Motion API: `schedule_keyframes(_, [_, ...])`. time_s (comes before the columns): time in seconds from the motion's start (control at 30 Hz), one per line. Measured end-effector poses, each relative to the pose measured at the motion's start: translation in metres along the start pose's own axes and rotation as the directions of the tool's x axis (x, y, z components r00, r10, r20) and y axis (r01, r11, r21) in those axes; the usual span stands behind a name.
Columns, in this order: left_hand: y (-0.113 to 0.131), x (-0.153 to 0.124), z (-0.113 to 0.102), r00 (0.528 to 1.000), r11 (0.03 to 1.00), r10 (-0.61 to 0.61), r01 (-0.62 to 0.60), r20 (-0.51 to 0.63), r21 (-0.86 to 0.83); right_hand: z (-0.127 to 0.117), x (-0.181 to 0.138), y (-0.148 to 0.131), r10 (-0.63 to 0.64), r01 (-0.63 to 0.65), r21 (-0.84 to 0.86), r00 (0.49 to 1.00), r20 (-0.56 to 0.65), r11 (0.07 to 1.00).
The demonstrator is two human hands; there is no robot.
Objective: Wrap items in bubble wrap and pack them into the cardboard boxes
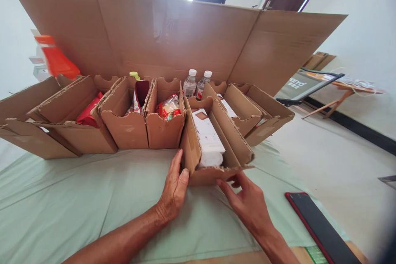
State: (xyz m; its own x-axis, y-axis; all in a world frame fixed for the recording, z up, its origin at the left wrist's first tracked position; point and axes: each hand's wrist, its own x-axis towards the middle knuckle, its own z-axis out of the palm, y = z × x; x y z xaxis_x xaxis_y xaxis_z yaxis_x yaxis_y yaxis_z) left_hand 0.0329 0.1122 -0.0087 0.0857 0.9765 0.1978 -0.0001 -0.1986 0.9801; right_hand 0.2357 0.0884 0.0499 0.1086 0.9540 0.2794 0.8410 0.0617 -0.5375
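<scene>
Front bin: a cardboard bin (202, 177) is sitting on the cloth (130, 210), its near end jutting toward the person beyond the bins on its left.
Left hand: the left hand (173, 189) is lying along the front bin's left side near the front corner, its fingers extending forward rather than curling around anything.
Right hand: the right hand (243, 196) is reaching to the front bin's near right corner, fingers bending and thumb tip meeting the front wall; whether they are gripping, I cannot tell.
Bin contents: a white box (207, 132) is resting inside the front bin, with a rounded white item (212, 159) showing at its near end.
Left neighbours: a clear-and-red packet (169, 107) is filling the bin just left of the front bin; farther left, a red packet (90, 111) is leaning in another bin.
Bottles: two clear bottles with white caps (197, 84) are standing just behind the front bin; a blurred orange bottle (57, 57) is tilting far to its left.
Backdrop: a tall cardboard panel (176, 37) is rising behind the front bin.
Phone: a dark phone with a red edge (318, 227) is lying to the front bin's right, nearer the person.
</scene>
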Motion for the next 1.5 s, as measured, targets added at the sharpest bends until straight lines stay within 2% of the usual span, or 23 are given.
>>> schedule_keyframes(0.17, [0.001,-0.002,0.003,0.998,0.998,-0.06,0.059,-0.019,-0.025,0.017,0.055,-0.017,0.109,-0.091,-0.254,0.992,0.058,0.963])
schedule_keyframes(0.3, [0.002,-0.002,0.002,0.994,0.993,-0.113,0.113,0.001,0.026,0.029,0.087,-0.028,0.163,-0.139,-0.352,0.986,0.039,0.926])
schedule_keyframes(0.4, [0.003,-0.001,0.001,0.992,0.99,-0.122,0.12,0.023,0.072,0.034,0.098,-0.031,0.19,-0.163,-0.4,0.981,0.028,0.902])
schedule_keyframes(0.53, [0.004,0.0,0.0,0.993,0.988,-0.109,0.104,0.04,0.112,0.031,0.097,-0.033,0.205,-0.182,-0.404,0.979,0.015,0.897])
schedule_keyframes(0.67, [0.003,0.001,0.001,0.994,0.987,-0.099,0.094,0.035,0.134,0.014,0.08,-0.057,0.11,-0.098,-0.304,0.994,0.023,0.948])
schedule_keyframes(0.77, [0.003,0.004,0.002,0.998,0.991,-0.055,0.051,0.024,0.126,0.006,0.071,-0.098,-0.091,0.092,-0.082,0.996,0.012,0.992])
schedule_keyframes(0.83, [0.005,0.007,0.003,1.0,0.995,-0.013,0.011,0.017,0.104,0.009,0.076,-0.128,-0.207,0.208,-0.017,0.977,0.058,0.978])
schedule_keyframes(0.9, [0.01,0.008,0.004,1.0,0.995,0.015,-0.017,0.022,0.101,0.017,0.088,-0.153,-0.233,0.254,-0.117,0.958,0.167,0.96])
schedule_keyframes(0.97, [0.016,0.005,0.002,0.999,0.992,0.028,-0.032,0.034,0.121,0.026,0.103,-0.169,-0.204,0.259,-0.244,0.952,0.229,0.935])
schedule_keyframes(1.1, [0.034,-0.022,-0.018,0.992,0.98,-0.048,0.025,0.113,0.198,0.035,0.116,-0.181,-0.181,0.238,-0.312,0.963,0.199,0.92])
schedule_keyframes(1.2, [0.041,-0.057,-0.045,0.983,0.963,-0.154,0.126,0.1,0.238,0.029,0.097,-0.181,-0.186,0.237,-0.317,0.965,0.183,0.918])
schedule_keyframes(1.33, [0.03,-0.107,-0.089,0.995,0.968,-0.091,0.095,-0.028,0.231,0.007,0.034,-0.169,-0.231,0.285,-0.291,0.951,0.207,0.913])
schedule_keyframes(1.4, [0.022,-0.129,-0.109,0.994,0.968,-0.038,0.062,-0.103,0.245,-0.01,-0.007,-0.151,-0.3,0.344,-0.231,0.931,0.207,0.91])
schedule_keyframes(1.5, [0.019,-0.152,-0.131,0.963,0.968,-0.011,0.078,-0.27,0.239,-0.045,-0.061,-0.103,-0.502,0.502,0.017,0.862,0.072,0.864])
